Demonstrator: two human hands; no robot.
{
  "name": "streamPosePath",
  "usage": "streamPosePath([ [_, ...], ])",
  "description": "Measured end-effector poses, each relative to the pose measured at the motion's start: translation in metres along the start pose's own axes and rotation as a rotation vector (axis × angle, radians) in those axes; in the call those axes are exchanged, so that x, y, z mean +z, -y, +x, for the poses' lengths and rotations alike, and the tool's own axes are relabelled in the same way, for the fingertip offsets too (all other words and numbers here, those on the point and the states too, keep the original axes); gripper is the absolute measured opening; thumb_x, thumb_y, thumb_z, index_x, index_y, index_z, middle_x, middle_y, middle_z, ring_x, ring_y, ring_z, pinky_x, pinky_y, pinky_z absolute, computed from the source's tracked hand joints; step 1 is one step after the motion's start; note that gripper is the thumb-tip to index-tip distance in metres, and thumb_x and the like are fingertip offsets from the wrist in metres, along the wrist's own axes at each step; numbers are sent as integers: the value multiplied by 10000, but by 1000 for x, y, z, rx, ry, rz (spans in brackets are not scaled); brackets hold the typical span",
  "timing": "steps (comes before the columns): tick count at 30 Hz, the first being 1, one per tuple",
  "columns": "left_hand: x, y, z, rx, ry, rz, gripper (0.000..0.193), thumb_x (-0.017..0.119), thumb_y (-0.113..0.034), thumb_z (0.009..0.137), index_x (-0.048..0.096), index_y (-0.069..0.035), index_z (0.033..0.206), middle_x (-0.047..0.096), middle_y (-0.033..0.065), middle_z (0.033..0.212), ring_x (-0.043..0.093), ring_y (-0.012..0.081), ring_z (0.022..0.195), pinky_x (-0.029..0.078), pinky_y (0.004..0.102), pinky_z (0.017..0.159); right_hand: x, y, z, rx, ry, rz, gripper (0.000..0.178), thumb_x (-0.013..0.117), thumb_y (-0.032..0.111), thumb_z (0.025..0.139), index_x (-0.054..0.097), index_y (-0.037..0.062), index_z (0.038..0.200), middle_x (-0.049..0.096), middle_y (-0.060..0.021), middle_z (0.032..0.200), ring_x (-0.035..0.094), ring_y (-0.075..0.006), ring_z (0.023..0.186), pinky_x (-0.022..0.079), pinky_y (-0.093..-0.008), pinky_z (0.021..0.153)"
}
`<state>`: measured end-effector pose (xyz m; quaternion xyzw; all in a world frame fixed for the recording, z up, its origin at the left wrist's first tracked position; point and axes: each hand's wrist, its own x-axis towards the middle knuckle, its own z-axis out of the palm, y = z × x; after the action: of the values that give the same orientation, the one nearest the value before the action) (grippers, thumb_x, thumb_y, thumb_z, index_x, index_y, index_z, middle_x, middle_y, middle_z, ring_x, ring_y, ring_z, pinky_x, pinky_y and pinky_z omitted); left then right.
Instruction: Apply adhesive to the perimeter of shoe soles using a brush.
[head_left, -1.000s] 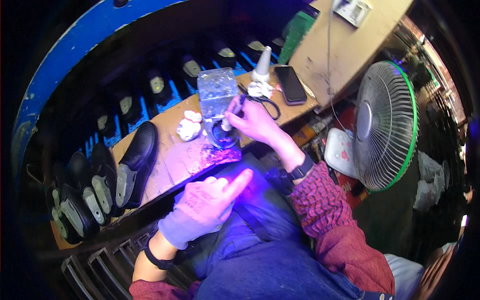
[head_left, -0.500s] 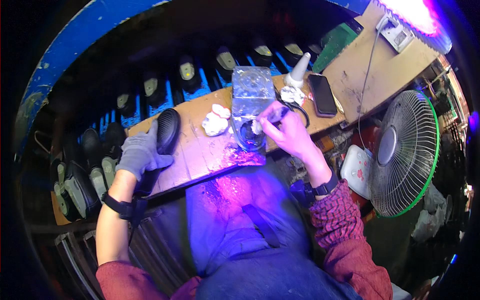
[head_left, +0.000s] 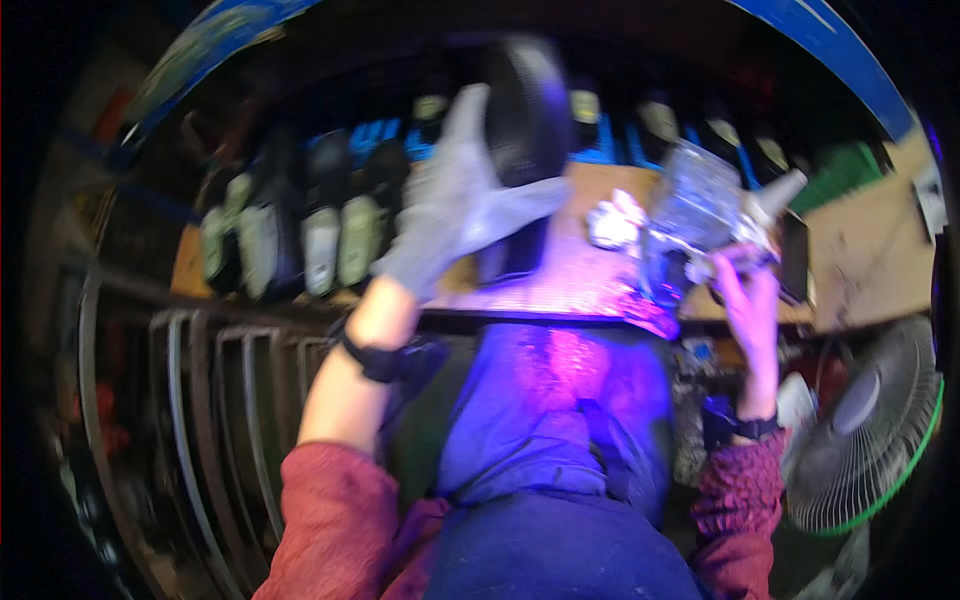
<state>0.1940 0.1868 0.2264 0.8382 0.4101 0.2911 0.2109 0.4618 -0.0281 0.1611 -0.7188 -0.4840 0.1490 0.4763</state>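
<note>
One purple-lit bench (head_left: 590, 280) (fan (head_left: 868, 435) nearby) — left hand (head_left: 450, 215) gripping shoe (head_left: 528, 110).

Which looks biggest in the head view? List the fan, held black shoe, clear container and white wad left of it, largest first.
1. Fan
2. Black shoe, partly covered by the left hand; nearness may enlarge it
3. Clear container
4. White wad

A fan (head_left: 858, 402) with a green rim stands at the right, near the bench (head_left: 870, 240). A dark phone (head_left: 796, 256) and a crumpled white wad (head_left: 614, 221) lie on top. Metal racks (head_left: 178, 400) fill the lower left; a blue frame (head_left: 825, 45) curves overhead.
</note>
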Motion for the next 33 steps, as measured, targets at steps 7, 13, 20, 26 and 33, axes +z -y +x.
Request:
streamPosePath([
  [7,13,-6,10,-109,90,-715,926,810,-426,749,348,37,1406,626,151,1129,642,209,978,506,309,905,3,-3,1,10,-21,50,157,612,153,962,593,9,903,642,-38,772,611,-94,700,477,-240,640],
  [13,7,-16,-2,-145,12,-903,715,800,-281,793,419,38,1307,645,112,1010,636,165,912,518,296,845,2,1,0,-57,-72,-93,163,633,156,942,604,15,865,657,-57,735,623,-109,700,481,-276,645],
  [20,15,0,-53,320,-200,-326,955,846,-266,700,297,55,1412,530,218,1266,559,370,1106,463,461,949,11,-4,-3,-48,-161,-132,132,659,114,913,613,7,850,624,-64,729,604,-156,655,474,-303,625],
  [26,44,65,-97,524,-237,69,749,759,-225,785,394,1,1399,515,201,1319,535,364,1117,412,466,979,15,-6,-6,16,-236,-158,169,674,167,910,598,37,833,642,-46,758,617,-142,705,493,-323,637],
  [33,58,86,-101,329,-61,-352,608,646,-84,870,398,13,1417,479,139,1403,494,244,1274,405,377,1094,13,8,18,-193,-69,-386,333,683,300,878,576,-11,935,643,-183,709,667,-350,684,507,-415,615],
])
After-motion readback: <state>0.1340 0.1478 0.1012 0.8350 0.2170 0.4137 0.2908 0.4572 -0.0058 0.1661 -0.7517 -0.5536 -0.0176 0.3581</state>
